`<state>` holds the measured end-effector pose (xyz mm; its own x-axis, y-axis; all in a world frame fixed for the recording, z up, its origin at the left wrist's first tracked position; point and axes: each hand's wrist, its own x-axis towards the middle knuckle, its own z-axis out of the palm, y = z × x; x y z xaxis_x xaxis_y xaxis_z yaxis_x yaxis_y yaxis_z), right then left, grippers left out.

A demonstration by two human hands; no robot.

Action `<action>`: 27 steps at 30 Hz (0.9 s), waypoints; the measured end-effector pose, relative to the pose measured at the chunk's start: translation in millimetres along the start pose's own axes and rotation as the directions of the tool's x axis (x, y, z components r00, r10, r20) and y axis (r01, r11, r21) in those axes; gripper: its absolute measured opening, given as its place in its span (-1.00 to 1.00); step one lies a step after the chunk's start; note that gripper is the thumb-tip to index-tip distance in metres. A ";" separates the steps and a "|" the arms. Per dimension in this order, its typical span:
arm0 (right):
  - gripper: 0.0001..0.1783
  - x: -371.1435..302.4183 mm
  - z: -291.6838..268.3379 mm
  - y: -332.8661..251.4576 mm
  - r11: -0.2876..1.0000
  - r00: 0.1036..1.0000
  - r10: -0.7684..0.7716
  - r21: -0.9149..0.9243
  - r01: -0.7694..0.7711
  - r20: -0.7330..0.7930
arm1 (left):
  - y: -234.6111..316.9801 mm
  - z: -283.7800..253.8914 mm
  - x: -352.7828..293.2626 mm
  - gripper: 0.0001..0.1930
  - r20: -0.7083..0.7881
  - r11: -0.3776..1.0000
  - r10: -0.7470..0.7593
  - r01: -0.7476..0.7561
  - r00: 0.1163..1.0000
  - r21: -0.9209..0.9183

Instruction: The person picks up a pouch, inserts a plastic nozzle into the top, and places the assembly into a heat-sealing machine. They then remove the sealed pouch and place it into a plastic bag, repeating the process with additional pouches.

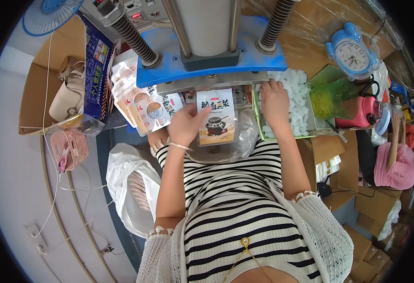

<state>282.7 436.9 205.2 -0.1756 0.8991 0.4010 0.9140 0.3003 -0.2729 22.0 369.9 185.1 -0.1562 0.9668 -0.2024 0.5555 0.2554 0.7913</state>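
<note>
A printed white-and-tan pouch (216, 134) lies face up under the front edge of a blue press (211, 70). My left hand (187, 125) is at its left edge, with thumb and fingers closed together on the pouch. My right hand (275, 104) is over the left part of a green-edged box (306, 137) of small white pieces (297, 106). Its fingers bend downward beside the press plate, and their tips are partly hidden, so what they hold does not show. More printed pouches (143, 111) lie fanned out to the left of my left hand.
Two spring-wrapped posts flank the press. A white plastic bag (129, 184) stands at my left, below a carton (51, 89) holding a cream handbag. On the right are a blue alarm clock (351, 53), a pink device (358, 113) and cartons. Another person in pink (395, 165) sits farther right.
</note>
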 end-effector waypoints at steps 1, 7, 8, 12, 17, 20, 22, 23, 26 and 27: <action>-0.84 -3.4 1.2 -0.7 0.999 0.999 0.030 0.037 -0.030 -0.014 | 17.7 -14.8 -10.3 -0.63 -0.281 0.977 0.096 -0.036 0.955 0.212; -0.81 11.2 10.9 10.4 0.993 0.999 -0.023 0.116 0.028 -0.047 | -22.9 -19.2 -23.9 -0.67 -0.348 0.456 0.785 -0.099 0.512 0.885; -0.79 11.8 11.9 13.2 0.993 0.998 -0.049 0.109 0.053 -0.041 | -27.7 -17.0 -25.7 -0.70 -0.380 0.536 0.752 -0.164 0.538 0.828; -0.77 12.9 10.1 6.7 0.907 0.963 0.230 0.327 -0.265 0.140 | -33.9 -24.2 -37.4 -0.76 -0.464 0.761 0.576 -0.235 0.673 0.605; -0.78 -7.9 18.7 5.4 0.549 0.885 0.435 0.731 -0.406 0.165 | 4.0 -55.8 -62.4 -0.81 -0.417 0.916 0.321 -0.166 0.850 0.366; -0.79 -20.5 23.0 15.3 0.881 0.965 0.260 0.417 -0.222 -0.037 | 7.6 -50.2 -61.9 -0.79 -0.370 0.927 0.327 -0.219 0.869 0.306; -0.79 -23.7 23.4 20.5 0.971 0.984 0.146 0.205 -0.122 -0.107 | 7.6 -37.6 -61.0 -0.76 -0.321 0.915 0.381 -0.303 0.867 0.267; -0.80 -21.9 23.9 21.7 0.985 0.990 0.083 0.161 -0.064 -0.115 | 7.3 -30.4 -60.5 -0.76 -0.320 0.914 0.384 -0.308 0.866 0.263; -0.82 -21.4 19.7 16.7 0.996 0.992 -0.041 0.071 0.050 -0.118 | 1.5 -6.6 -59.5 -0.76 -0.142 0.975 0.121 -0.144 0.982 -0.168; -0.82 -25.4 12.3 9.8 0.964 0.996 0.071 0.259 -0.056 -0.049 | -0.8 -0.2 -59.2 -0.76 -0.140 0.976 0.119 -0.142 0.983 -0.167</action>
<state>291.5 420.9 181.6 -0.0924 0.9015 0.4227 0.7961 0.3219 -0.5124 30.6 312.6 196.6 -0.2022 0.9790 -0.0240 0.4281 0.1104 0.8970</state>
